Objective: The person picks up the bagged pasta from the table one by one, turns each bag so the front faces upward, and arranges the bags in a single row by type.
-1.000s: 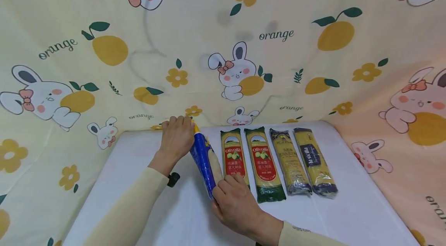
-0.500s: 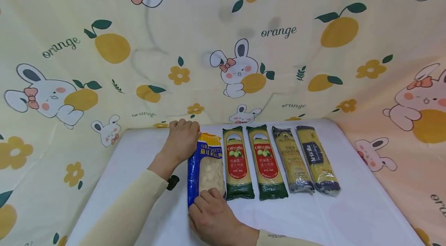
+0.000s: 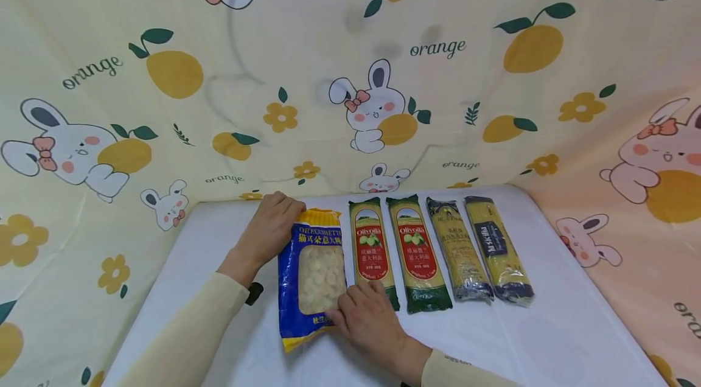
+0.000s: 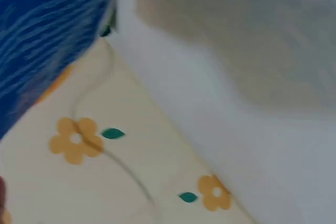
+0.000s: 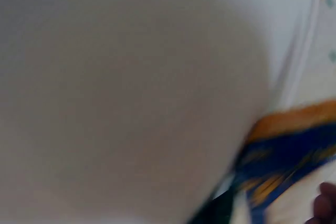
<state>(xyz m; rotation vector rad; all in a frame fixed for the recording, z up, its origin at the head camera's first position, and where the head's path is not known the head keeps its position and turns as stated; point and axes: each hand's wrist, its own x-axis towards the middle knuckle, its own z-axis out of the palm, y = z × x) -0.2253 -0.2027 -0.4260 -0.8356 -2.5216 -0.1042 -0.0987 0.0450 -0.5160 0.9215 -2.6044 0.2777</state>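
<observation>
A blue and yellow bag of orecchiette pasta [image 3: 320, 277] faces up at the left end of a row of packets, its clear window showing pale pieces. My left hand [image 3: 268, 229] grips its upper left edge. At the lower right corner, my right hand [image 3: 372, 323] holds the bag with the thumb over its front. The same blue plastic bag [image 4: 47, 30] fills the upper left of the left wrist view. In the right wrist view, a blurred part of the bag [image 5: 294, 145] appears at the right, near some fingertips [image 5: 326, 203].
Two green and red spaghetti packets [image 3: 370, 241] [image 3: 418, 253] lie just right of the bag. Beyond them are a gold packet [image 3: 459, 253] and a yellow one with dark blue ends [image 3: 498, 253]. A white-covered table [image 3: 553, 314] meets a printed cloth backdrop [image 3: 306, 70].
The bag has turned from nearly edge-on to face up, then shifted slightly left. My right hand has moved from its bottom end to the lower right corner; my left hand went slightly left.
</observation>
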